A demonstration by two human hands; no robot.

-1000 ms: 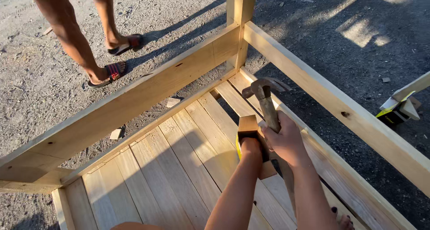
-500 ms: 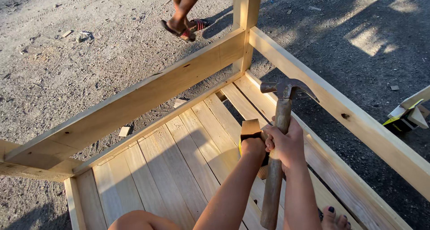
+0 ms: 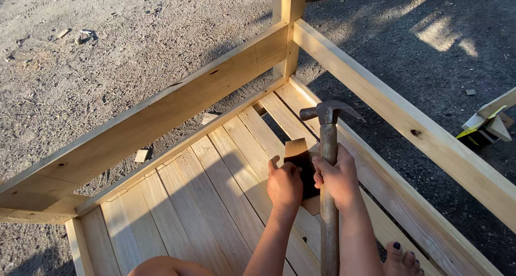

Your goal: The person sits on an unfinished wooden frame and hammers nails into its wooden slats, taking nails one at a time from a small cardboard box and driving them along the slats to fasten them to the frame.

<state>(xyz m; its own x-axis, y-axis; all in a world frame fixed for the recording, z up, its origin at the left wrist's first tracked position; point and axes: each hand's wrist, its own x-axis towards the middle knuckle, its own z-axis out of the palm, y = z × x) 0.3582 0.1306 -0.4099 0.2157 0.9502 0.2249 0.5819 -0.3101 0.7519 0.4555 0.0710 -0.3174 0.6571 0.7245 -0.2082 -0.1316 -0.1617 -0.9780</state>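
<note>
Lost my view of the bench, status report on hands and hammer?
Right hand gripping hammer handle, head raised. Left hand steadying small wood block on the slats. Nothing between hammer and block.

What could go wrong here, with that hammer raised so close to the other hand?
The left hand steadies a small wooden block right beside the hammer gripped by the right hand; a stray blow might hit its fingers. The bare foot rests on the slats nearby, so a slipped hammer could land there.
</note>
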